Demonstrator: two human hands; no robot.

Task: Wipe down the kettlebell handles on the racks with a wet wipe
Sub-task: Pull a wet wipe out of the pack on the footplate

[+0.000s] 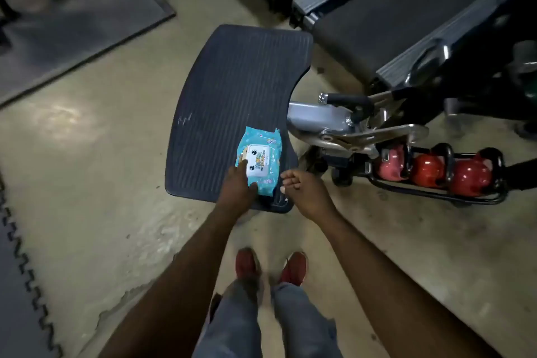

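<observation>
A light blue pack of wet wipes (261,154) with a white lid lies on a dark ribbed platform (232,96). My left hand (236,186) rests on the pack's near left corner, one finger on the lid and the thumb along its near edge. Just right of the pack, my right hand (305,192) hovers with its fingers loosely curled and nothing in it. To the right, three red kettlebells (430,173) with black handles sit in a low black rack (436,197) on the floor.
A silver machine arm and pedal (348,125) stands between the platform and the rack. Treadmill decks (392,9) fill the upper right. Dark floor mats (72,26) lie at the upper left and left edge. My red shoes (270,267) stand on bare concrete.
</observation>
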